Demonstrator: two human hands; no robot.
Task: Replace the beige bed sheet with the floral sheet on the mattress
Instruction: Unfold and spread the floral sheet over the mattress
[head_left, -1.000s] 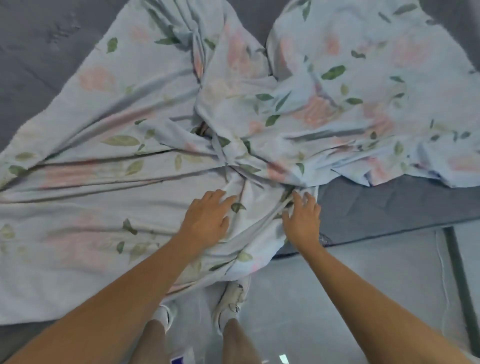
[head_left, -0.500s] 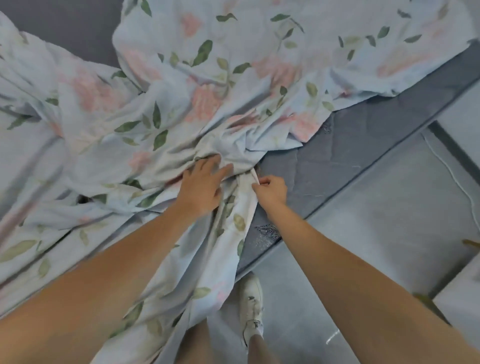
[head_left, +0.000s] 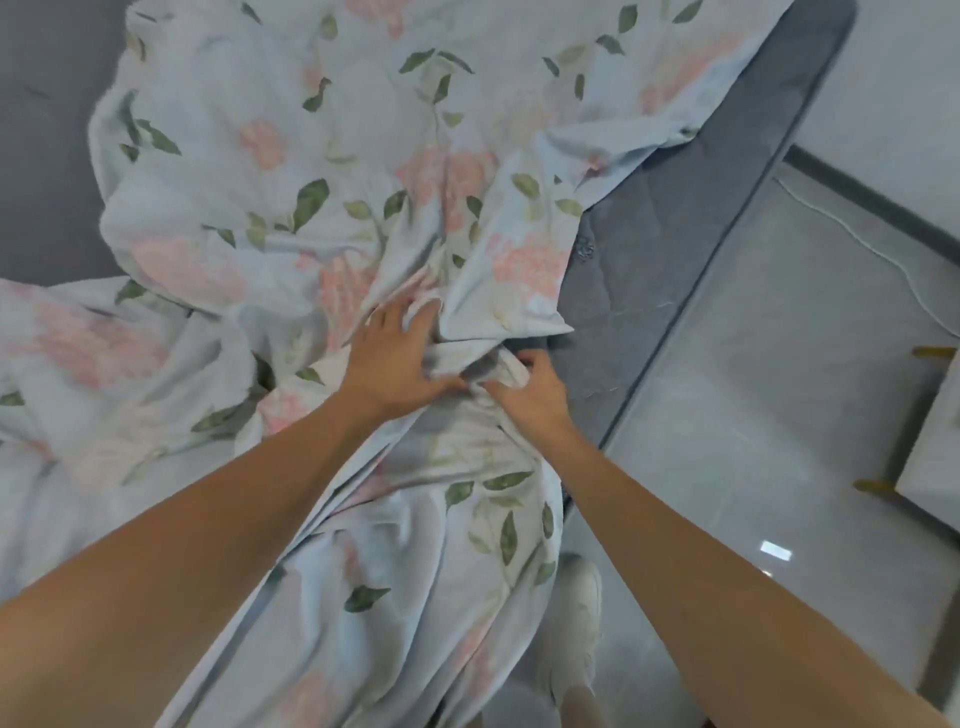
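— Where is the pale blue floral cotton sheet (head_left: 363, 197) seen?
— Crumpled over the grey quilted mattress (head_left: 675, 218), spilling off its edge.
— The grips?
— Folds are clutched by left hand (head_left: 395, 364) and right hand (head_left: 524, 389).

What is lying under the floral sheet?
A grey mattress lies under the floral sheet; bare parts show at the right edge and upper left. Whatever else lies beneath the bunched cloth is covered. Both hands grip its folds.
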